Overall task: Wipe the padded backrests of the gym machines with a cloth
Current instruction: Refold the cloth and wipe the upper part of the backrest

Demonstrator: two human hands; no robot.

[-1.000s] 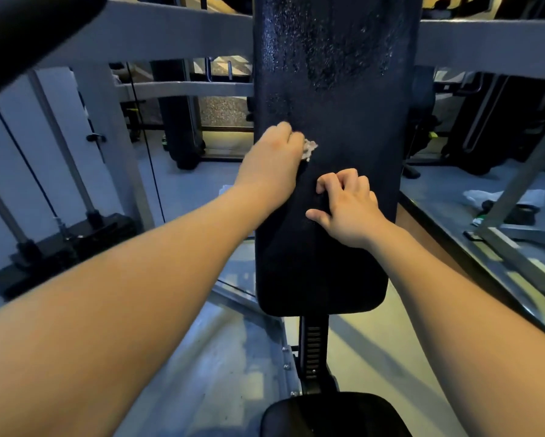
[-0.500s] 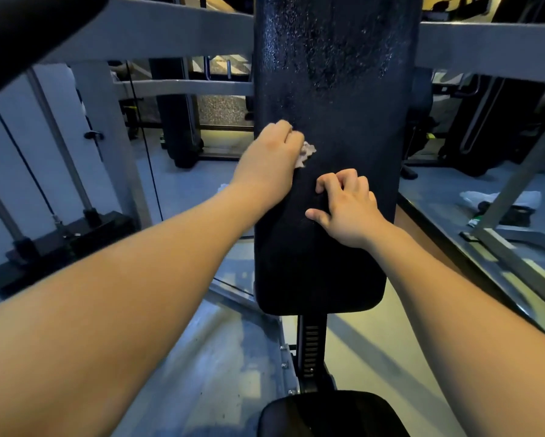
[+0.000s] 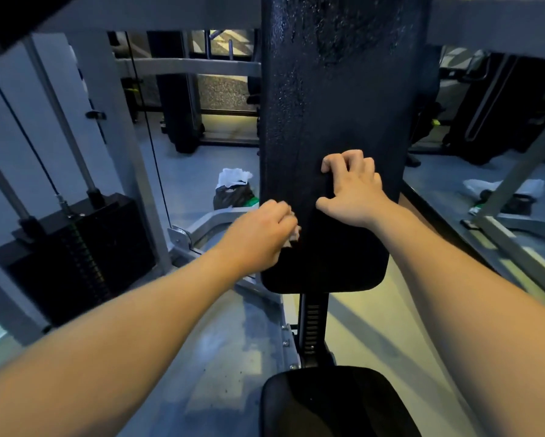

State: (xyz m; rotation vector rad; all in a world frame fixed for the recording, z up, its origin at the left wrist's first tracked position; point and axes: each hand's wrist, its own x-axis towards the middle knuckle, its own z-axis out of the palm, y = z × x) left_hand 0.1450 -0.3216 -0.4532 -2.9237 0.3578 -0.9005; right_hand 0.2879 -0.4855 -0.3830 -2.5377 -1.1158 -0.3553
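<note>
My left hand was closed around a small, crumpled pale cloth, only a scrap of which showed past my knuckles, and it pressed that cloth against the left side of the tall black padded backrest, low down near the rounded bottom edge. My right hand held nothing; its fingers were curled and braced on the pad's face, just above and to the right of the left one, apart from it. The backrest ran upright, its long axis rising away from both hands to the top of the view, where its upper stretch looked speckled with droplets. I judged the cloth hand the nearer to the unwiped lower corner, with the rest of the work lying upward along that axis. Below sat the black padded seat; to the left, a black weight stack.
</note>
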